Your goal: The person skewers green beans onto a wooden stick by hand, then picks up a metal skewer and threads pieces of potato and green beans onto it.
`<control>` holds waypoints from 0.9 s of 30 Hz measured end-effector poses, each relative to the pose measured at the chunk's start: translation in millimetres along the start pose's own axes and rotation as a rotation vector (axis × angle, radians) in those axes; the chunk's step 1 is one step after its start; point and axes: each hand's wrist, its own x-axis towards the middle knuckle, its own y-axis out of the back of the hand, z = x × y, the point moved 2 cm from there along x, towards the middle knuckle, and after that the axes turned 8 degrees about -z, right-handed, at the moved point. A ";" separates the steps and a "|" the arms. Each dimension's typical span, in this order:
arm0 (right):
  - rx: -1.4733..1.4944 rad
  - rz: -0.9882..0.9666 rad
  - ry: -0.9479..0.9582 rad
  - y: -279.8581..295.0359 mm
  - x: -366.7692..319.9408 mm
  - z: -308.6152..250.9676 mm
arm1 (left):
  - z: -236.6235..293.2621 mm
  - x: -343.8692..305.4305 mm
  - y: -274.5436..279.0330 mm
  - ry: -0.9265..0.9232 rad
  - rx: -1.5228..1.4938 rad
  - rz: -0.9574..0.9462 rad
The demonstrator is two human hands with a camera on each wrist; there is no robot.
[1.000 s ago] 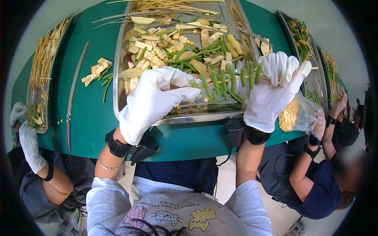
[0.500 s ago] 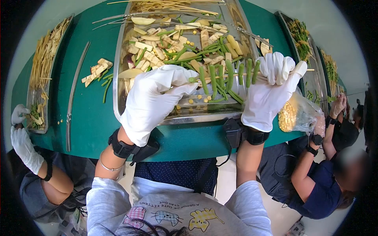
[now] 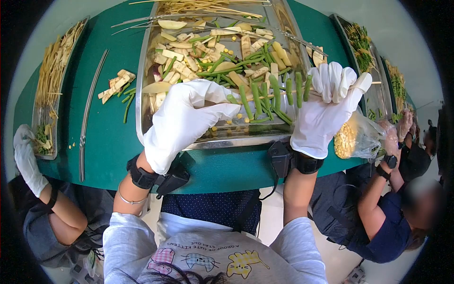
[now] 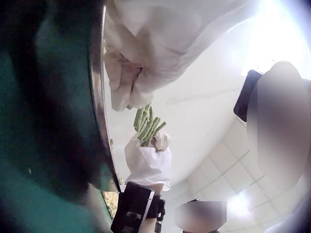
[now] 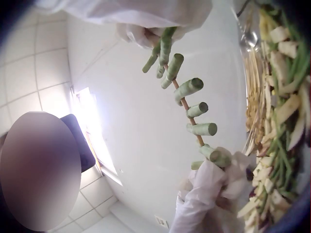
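In the head view my gloved right hand grips a thin wooden skewer, whose end sticks out past the thumb. Several short green bean pieces are threaded crosswise along it, with gaps between them. My gloved left hand pinches another green bean piece at the skewer's other end; the right wrist view shows its fingertips around that piece. Both hands are over the near side of a metal tray holding cut vegetables and loose green beans.
Metal skewers lie across the tray's far part, and more metal skewers lie to its left. Beside them is a small pile of vegetable strips. A bag of corn kernels sits at the right. People work at side trays.
Against half a second ago, my left hand has shifted slightly left and down, still pinching the bean piece. My right hand stays nearly in place. Neighbours' hands at both sides have moved.
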 end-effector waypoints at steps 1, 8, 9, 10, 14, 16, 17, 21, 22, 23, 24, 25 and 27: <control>-0.001 -0.011 -0.004 0.1 0.1 -0.1 | 0.4 0.2 0.1 0.020 -0.006 -0.010; -0.004 -0.001 0.000 -3.6 0.2 0.0 | -4.3 2.7 1.9 0.082 0.023 -0.069; 0.000 -0.002 0.000 -3.9 0.4 -0.1 | -0.2 2.2 2.5 0.088 0.011 -0.088; 0.004 -0.002 0.000 -4.1 0.4 -0.2 | 2.1 2.0 2.4 0.093 -0.002 -0.108; 0.002 -0.010 -0.004 -5.3 0.8 -0.3 | 0.9 2.4 2.2 0.149 0.022 -0.111; -0.012 -0.007 -0.003 -6.5 0.7 0.0 | -0.8 3.7 2.9 0.107 -0.055 -0.143; -0.019 -0.005 0.000 -6.5 0.8 0.1 | -1.3 3.6 3.3 0.111 -0.070 -0.150; -0.059 0.062 -0.006 -6.2 1.4 -0.7 | -2.4 3.9 4.2 0.112 -0.101 -0.199; -0.071 0.093 -0.011 -5.9 1.6 -1.2 | -2.3 4.3 4.2 0.108 -0.101 -0.216; -0.069 0.086 -0.013 -5.3 1.6 -1.4 | -1.4 4.7 4.3 0.119 -0.090 -0.227; -0.067 0.078 -0.015 -4.4 1.6 -1.3 | 0.2 4.9 4.7 0.130 -0.079 -0.238; -0.064 0.071 -0.017 -4.2 1.5 -1.0 | 0.9 4.7 4.9 0.141 -0.068 -0.249; -0.081 0.087 -0.021 -5.3 1.3 -1.3 | 0.5 4.7 4.4 0.159 -0.098 -0.252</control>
